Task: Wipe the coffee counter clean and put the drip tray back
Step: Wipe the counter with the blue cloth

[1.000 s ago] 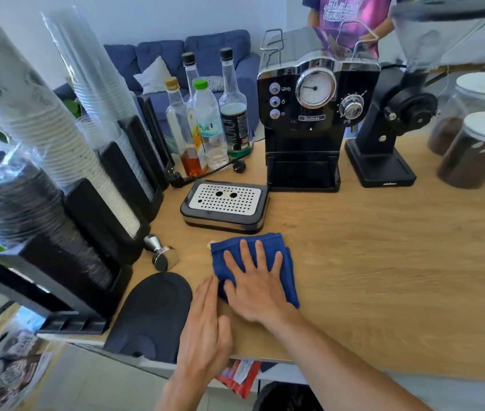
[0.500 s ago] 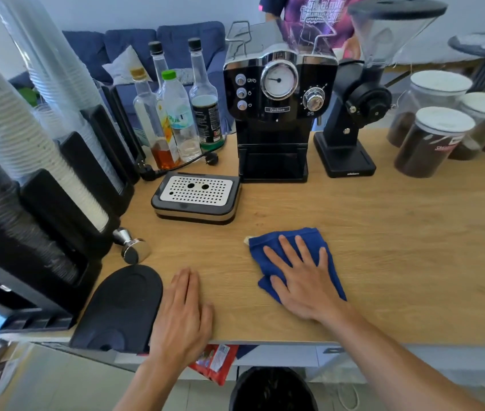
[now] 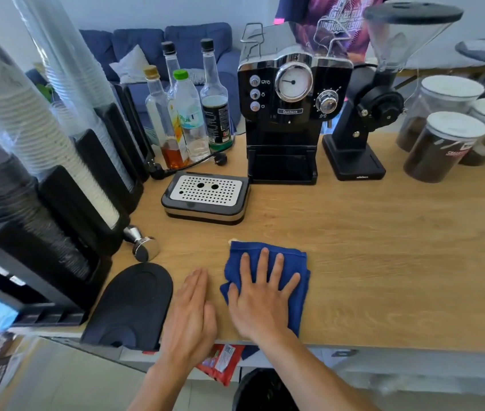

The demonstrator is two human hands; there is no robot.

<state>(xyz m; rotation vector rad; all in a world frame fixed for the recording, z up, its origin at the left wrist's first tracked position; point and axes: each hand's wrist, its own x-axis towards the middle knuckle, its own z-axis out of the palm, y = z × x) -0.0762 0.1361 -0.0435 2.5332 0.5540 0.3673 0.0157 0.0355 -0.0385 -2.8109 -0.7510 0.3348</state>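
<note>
Cloth (image 3: 303, 304) slid back left; right hand (image 3: 260, 307) flat atop.

A blue sofa (image 3: 193, 40) with a white pillow (image 3: 130, 68) stands at upper centre against a pale wall (image 3: 110, 10) in bright light. Pale floor tiles (image 3: 66, 381) show at lower left, a black bin (image 3: 265, 393) at bottom centre.

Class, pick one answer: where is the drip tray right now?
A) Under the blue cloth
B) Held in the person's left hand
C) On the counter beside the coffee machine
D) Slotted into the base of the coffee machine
C: the drip tray sits on the counter next to the coffee machine, whose base slot is empty; neither hand touches it.
</note>
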